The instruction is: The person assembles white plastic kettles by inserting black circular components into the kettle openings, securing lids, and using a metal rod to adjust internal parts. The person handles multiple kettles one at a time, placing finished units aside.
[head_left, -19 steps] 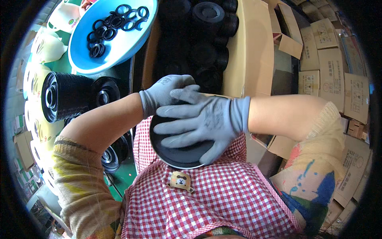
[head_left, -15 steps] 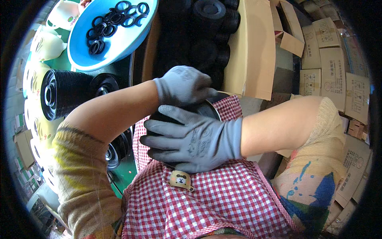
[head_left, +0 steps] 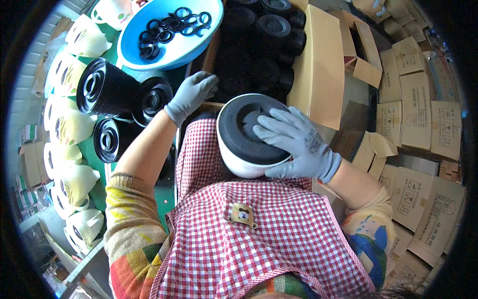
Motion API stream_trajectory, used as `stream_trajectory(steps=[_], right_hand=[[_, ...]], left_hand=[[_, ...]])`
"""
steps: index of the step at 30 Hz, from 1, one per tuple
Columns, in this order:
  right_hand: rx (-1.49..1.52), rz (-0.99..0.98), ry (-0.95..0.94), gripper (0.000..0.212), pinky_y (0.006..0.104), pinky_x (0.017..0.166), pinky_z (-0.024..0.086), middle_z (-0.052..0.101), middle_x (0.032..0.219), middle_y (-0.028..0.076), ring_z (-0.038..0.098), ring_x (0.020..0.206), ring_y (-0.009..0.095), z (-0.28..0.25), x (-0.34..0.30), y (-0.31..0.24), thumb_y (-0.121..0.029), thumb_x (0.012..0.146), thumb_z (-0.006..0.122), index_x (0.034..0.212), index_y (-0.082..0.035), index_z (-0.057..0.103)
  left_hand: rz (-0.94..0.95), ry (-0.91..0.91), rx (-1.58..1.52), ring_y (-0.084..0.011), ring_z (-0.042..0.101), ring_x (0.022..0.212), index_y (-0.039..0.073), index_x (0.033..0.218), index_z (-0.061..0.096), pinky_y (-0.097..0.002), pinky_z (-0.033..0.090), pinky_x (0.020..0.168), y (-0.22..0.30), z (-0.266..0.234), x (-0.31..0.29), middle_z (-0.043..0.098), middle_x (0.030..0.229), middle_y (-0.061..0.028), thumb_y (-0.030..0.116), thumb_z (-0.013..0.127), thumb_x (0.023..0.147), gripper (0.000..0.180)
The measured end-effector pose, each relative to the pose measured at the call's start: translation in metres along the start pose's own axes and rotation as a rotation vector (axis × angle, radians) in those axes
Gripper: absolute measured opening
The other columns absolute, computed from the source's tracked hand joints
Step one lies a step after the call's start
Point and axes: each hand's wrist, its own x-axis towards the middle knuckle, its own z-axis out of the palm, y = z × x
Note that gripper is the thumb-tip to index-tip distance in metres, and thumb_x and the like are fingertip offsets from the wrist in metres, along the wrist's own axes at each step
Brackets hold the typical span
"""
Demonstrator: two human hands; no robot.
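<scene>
— While the right hand (head_left: 298, 144) lies flat on the black lid (head_left: 249, 130) of the white pot (head_left: 239, 162), which step would you say this is?

— Seating the lid, I'd judge. The pot sits against the red-checked apron (head_left: 259, 239), just below the open cardboard box (head_left: 318, 70), and the lid looks level on its rim.

— And its fingers (head_left: 271, 130)?

— Spread wide and laid over the lid's top, with the thumb hooked down the pot's side. It presses and steadies rather than pinches.

— The left hand (head_left: 191, 94)?

— Reaching up from the pot to the box's near edge, fingers loosely curled. Whether they hold anything I cannot tell; they seem to touch the edge or one of the black lids in the box (head_left: 271, 25).

— What would the next move need?

— Probably a firm, even push or twist on the lid, with the pot braced. To the pot's upper left, the blue bowl (head_left: 209, 35) of black rings (head_left: 169, 25) lies on the green bench (head_left: 167, 184).
</scene>
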Motion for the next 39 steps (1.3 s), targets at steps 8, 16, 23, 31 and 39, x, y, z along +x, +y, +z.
stream_trajectory(steps=[8, 16, 23, 31, 39], right_hand=[[1.033, 0.607, 0.821, 0.069, 0.0443, 0.110, 0.039, 0.058, 0.136, 0.016, 0.053, 0.127, 0.032, 0.063, -0.090, 0.045, -0.055, 0.090, 0.064, 0.134, -0.003, 0.056], [1.978, 0.489, 1.121, 0.063, 0.0479, 0.115, 0.032, 0.039, 0.154, 0.013, 0.038, 0.139, 0.032, 0.114, -0.103, 0.032, -0.050, 0.103, 0.039, 0.152, -0.011, 0.034], [0.897, 0.549, 0.673, 0.068, 0.0480, 0.116, 0.029, 0.038, 0.153, 0.016, 0.038, 0.138, 0.033, 0.157, -0.116, 0.039, -0.055, 0.100, 0.041, 0.149, -0.009, 0.036], [1.869, 0.556, 0.543, 0.062, 0.0426, 0.110, 0.039, 0.047, 0.145, 0.016, 0.049, 0.130, 0.030, 0.136, -0.105, 0.031, -0.035, 0.101, 0.053, 0.150, -0.004, 0.031], [1.389, 0.627, 0.646, 0.043, 0.0331, 0.084, 0.054, 0.069, 0.113, 0.010, 0.066, 0.099, 0.019, 0.120, -0.054, 0.020, -0.032, 0.104, 0.051, 0.133, -0.002, 0.058]], left_hand=[[0.088, -0.028, -0.156, -0.0187, 0.063, 0.107, -0.003, 0.126, 0.059, -0.0314, 0.050, 0.097, -0.057, 0.017, -0.083, 0.067, 0.115, -0.0113, 0.018, 0.058, 0.099, 0.034], [0.385, -0.324, -0.508, -0.0232, 0.046, 0.133, 0.004, 0.152, 0.028, -0.0391, 0.040, 0.111, 0.000, 0.082, -0.153, 0.044, 0.146, -0.0138, 0.023, 0.083, 0.082, 0.091], [0.412, -0.215, -0.318, -0.0213, 0.060, 0.115, -0.001, 0.136, 0.047, -0.0352, 0.049, 0.102, 0.046, 0.091, -0.199, 0.063, 0.124, -0.0109, 0.030, 0.085, 0.076, 0.077], [0.185, -0.175, -0.442, -0.0121, 0.062, 0.106, -0.002, 0.130, 0.054, -0.0302, 0.049, 0.098, -0.004, 0.046, -0.239, 0.067, 0.118, -0.0050, 0.013, 0.076, 0.088, 0.050], [0.282, 0.133, -0.902, -0.0202, 0.066, 0.107, 0.000, 0.128, 0.058, -0.0356, 0.051, 0.097, -0.019, -0.020, -0.295, 0.068, 0.118, -0.0102, 0.003, 0.075, 0.082, 0.049]])
